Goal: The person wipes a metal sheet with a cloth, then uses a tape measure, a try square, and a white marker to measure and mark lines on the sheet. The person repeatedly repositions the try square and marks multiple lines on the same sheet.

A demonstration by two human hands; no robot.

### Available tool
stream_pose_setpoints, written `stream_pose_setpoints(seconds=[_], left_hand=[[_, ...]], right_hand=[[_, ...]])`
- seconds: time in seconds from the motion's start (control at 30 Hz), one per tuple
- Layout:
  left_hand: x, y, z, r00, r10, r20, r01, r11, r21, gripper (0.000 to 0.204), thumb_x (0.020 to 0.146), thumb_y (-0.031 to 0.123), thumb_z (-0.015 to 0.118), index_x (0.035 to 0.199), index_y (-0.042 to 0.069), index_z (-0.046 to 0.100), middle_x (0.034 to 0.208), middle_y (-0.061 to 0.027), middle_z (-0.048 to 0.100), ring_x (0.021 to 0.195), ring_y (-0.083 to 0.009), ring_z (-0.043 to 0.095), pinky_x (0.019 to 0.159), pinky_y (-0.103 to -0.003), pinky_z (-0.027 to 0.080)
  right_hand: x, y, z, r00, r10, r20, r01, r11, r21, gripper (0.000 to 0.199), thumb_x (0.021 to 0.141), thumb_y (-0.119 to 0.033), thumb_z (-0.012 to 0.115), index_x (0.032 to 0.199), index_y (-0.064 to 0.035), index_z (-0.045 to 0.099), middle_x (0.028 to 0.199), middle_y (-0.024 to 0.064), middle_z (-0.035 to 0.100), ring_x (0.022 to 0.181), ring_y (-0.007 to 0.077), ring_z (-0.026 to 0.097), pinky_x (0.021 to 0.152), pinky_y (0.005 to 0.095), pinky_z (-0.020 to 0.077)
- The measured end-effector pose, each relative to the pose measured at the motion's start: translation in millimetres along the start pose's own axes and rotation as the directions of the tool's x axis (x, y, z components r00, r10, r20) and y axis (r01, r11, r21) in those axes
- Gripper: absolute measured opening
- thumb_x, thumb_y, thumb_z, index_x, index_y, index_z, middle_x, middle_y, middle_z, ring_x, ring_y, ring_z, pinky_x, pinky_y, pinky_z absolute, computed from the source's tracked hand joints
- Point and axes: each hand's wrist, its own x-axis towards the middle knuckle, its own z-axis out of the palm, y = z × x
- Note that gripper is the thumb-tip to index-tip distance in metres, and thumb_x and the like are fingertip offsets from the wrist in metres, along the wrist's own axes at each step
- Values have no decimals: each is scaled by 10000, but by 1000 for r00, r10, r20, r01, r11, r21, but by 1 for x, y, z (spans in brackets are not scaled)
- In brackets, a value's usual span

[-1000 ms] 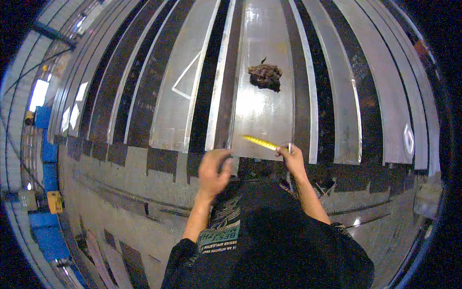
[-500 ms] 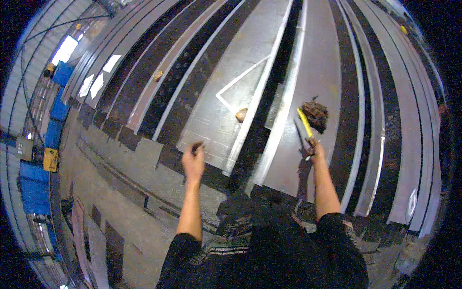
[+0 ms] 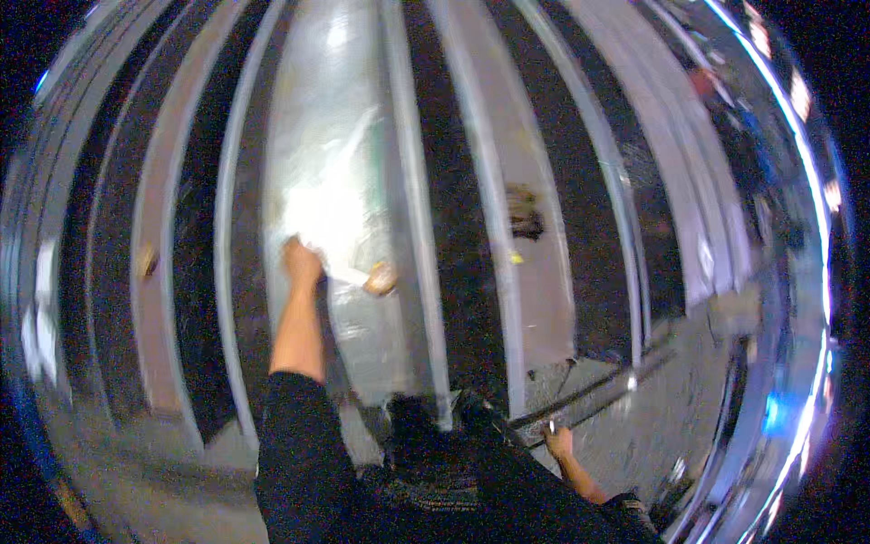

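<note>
My left hand [image 3: 304,263] reaches over a wide metal beam [image 3: 362,335]. It is at the end of the visible part of a white strip [image 3: 346,273]. Its fingers are smeared by motion, so whether they grip the strip is unclear. A round tan lump [image 3: 381,277] lies at the strip's other end. Low on the right, beside my body, my right hand [image 3: 559,442] is closed around something small with a bright tip, too blurred to name. On the beam to the right are a brown clump [image 3: 523,213] and, nearer me, a small yellow thing [image 3: 516,258].
Several long metal beams run away from me side by side, with dark gaps between them. Another tan lump [image 3: 149,261] sits on a narrow beam [image 3: 156,344] at the left. Grey floor [image 3: 652,426] shows at the lower right, with a dark rail across it.
The view has swung right. My left hand has moved forward to the white strip. My right hand has drawn back from the brown clump to my side, away from the yellow strip it was at.
</note>
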Motion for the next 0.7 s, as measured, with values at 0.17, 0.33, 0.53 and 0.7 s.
stream_pose_setpoints(seconds=[0.17, 0.33, 0.53, 0.7], left_hand=[[-10, 40, -5, 983, -79, 168, 11, 929, 371, 514, 704, 159, 690, 1148, -17, 499, 1211, -214, 511, 1135, -374, 497, 955, -477, 425], [6, 16, -6, 981, -46, 187, -18, 945, 327, 486, 693, 138, 682, 1118, -18, 507, 1121, -218, 558, 1018, -369, 565, 933, -448, 446], [41, -21, -41, 937, -3, 349, 13, 1000, -27, 294, 701, 151, 696, 930, -26, 639, 849, -193, 651, 692, -326, 618, 628, -424, 494], [17, 42, -126, 846, -94, 525, 357, 830, -428, 169, 746, 122, 679, 832, -24, 682, 684, -71, 581, 578, -164, 500, 488, -341, 379]], right_hand=[[-162, 63, 0, 839, 517, 170, -535, 841, 77, 559, 727, -523, 707, 836, 25, 690, 872, 226, 690, 806, 350, 682, 700, 446, 514], [-156, 50, 27, 814, 482, 322, -536, 839, 98, 539, 711, -529, 715, 743, 8, 680, 731, 172, 681, 669, 289, 669, 641, 437, 506], [-94, 26, 27, 959, 250, 132, -281, 898, 337, 574, 694, -557, 719, 752, 12, 662, 726, 232, 655, 706, 392, 645, 647, 479, 485], [-70, 40, 19, 994, 75, 76, -96, 939, 330, 485, 751, -493, 672, 830, -15, 673, 798, 249, 662, 772, 407, 647, 693, 470, 505]])
